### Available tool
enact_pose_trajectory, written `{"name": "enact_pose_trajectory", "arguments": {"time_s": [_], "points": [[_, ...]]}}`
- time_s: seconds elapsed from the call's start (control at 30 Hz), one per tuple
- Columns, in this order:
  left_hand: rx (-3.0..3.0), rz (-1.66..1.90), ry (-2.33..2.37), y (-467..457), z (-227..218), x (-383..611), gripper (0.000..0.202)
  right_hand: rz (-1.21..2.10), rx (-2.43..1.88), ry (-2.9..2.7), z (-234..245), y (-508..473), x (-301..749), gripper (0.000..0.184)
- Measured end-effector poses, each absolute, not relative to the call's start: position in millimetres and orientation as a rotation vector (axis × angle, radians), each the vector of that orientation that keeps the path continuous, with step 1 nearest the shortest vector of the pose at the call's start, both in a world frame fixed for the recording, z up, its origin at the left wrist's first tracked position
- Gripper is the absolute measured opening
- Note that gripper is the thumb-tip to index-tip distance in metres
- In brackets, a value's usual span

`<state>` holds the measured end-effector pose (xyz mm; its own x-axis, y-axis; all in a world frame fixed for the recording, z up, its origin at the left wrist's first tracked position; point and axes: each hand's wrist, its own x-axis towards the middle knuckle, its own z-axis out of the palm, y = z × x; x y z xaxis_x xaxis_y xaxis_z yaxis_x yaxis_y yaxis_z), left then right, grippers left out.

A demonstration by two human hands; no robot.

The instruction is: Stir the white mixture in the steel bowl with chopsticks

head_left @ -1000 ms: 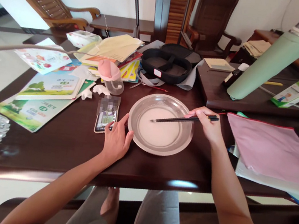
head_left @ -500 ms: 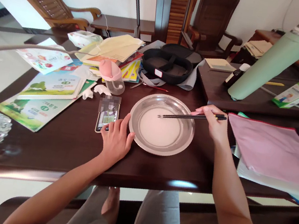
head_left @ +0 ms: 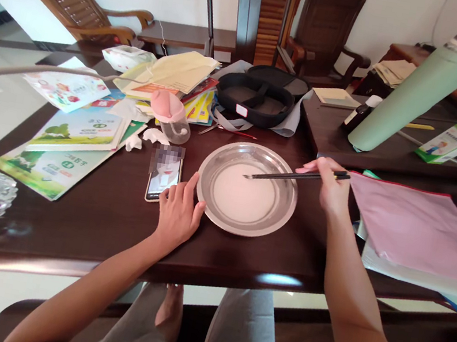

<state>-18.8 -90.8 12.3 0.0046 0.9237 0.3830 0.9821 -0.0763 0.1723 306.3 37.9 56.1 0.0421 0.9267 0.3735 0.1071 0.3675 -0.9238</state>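
The pair of dark chopsticks reaches from the right hand over the shallow metal dish, tips above the white contents; whether they dip in cannot be told. The sticks look light and stiff, probably smooth enough to roll if pinched loosely, and the upper part, clear of the wet-looking tips, seems the sound place to grip. The dish, which sits on the desk between the two hands, appears thin, rigid and hard to break, yet likely to slide on the polished wood; its broad flared rim offers the best hold, and if the contents are runny, a tilt could slop them. The right hand grasps the chopsticks near their back ends, thumb and fingers closed about them, the sticks almost level and the forearm slanting in from the lower right. The left hand grips nothing: it lies palm down with fingers loosely spread, the forefinger along the dish's left rim, other fingertips at the lower edge of the phone, its forearm angling in from the lower left.
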Motion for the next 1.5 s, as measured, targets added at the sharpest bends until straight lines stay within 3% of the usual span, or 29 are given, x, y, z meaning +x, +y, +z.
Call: {"name": "enact_pose_trajectory", "arguments": {"time_s": [0.3,0.43,0.63,0.83,1.03,1.2,1.5], "points": [[-2.126,-0.657,-1.99,-89.5,14.3,-17.8,0.082,0.924,-1.022,-1.621,60.0,34.2,298.7,0.04],[-2.113,-0.648,-1.949,-89.2,14.4,-17.6,0.086,0.807,-1.051,-1.311,57.5,41.1,311.1,0.042],[-2.116,-0.645,-1.993,-89.4,13.4,-18.5,0.082,1.055,-1.009,-1.542,56.4,36.1,301.8,0.041],[-2.109,-0.627,-2.061,-90.4,16.5,-18.6,0.077,0.885,-1.031,-1.428,56.6,38.7,307.9,0.037],[-2.133,-0.671,-2.122,-88.5,15.3,-23.9,0.076,0.987,-1.021,-1.399,54.2,37.6,305.7,0.04],[-2.315,-0.811,-1.963,-80.8,11.1,-35.0,0.085,1.024,-0.994,-1.526,59.0,29.4,292.8,0.038],[-2.399,-0.902,-1.797,-80.6,1.3,-36.5,0.076,0.896,-1.033,-1.323,55.1,40.8,314.4,0.041]]}}
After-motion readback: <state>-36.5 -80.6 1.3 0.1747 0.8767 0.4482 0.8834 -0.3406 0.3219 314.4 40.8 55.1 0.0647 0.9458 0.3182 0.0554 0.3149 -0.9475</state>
